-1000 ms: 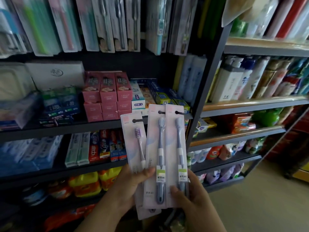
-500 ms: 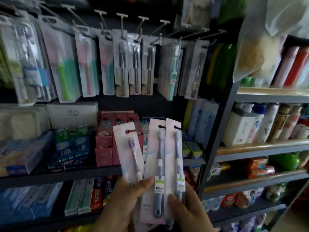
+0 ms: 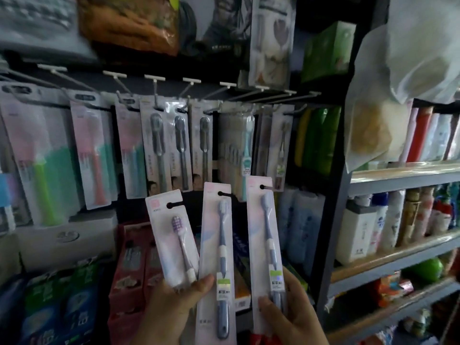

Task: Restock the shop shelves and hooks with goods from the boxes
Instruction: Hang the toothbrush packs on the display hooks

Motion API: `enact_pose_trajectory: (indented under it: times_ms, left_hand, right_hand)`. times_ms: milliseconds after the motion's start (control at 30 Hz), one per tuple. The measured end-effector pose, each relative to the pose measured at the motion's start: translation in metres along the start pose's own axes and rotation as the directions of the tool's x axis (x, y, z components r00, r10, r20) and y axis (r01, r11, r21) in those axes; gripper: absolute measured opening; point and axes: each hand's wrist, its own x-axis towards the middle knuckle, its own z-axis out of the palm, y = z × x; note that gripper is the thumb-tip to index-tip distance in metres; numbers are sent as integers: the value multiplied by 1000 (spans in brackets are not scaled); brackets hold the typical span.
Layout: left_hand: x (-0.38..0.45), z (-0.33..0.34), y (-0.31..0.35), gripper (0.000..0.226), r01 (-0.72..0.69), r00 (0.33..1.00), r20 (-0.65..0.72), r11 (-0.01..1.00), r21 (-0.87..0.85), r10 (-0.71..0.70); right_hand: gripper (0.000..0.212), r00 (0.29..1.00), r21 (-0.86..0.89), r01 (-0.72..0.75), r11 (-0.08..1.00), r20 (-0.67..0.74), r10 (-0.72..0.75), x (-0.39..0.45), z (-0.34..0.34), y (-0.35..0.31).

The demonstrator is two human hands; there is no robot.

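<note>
You had one view only, the wide-angle camera on your head, so nothing was shared with a second view. It faced forward and slightly upward at the hook rail (image 3: 174,80), close to the shop shelving, with straight lines bowed toward the edges. Your left hand (image 3: 174,305) and right hand (image 3: 291,312) sat at the bottom edge, very near the lens, while the bottle shelves (image 3: 403,175) ran off to the right

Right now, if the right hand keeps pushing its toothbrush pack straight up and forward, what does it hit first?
Probably the hanging toothbrush packs on the hook rail, just above the top of the pack that the right hand grips. Depth is unclear, so the gap cannot be judged.
</note>
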Motion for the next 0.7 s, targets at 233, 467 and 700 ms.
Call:
enact_pose_trajectory:
  times_ms: [233, 467, 700]
  left_hand:
    - [4, 29, -10, 43, 162, 987, 5, 981, -106, -162]
    - [-10, 65, -22, 40, 114, 990, -67, 987, -110, -121]
    - [-22, 77, -29, 46, 85, 988, -112, 977, -197, -108]
  right_hand:
    - [48, 999, 54, 13, 998, -35, -11, 8, -40, -1]
    - [55, 999, -11, 42, 999, -13, -42, 16, -87, 0]
    - [57, 997, -35, 44, 998, 69, -42, 32, -104, 5]
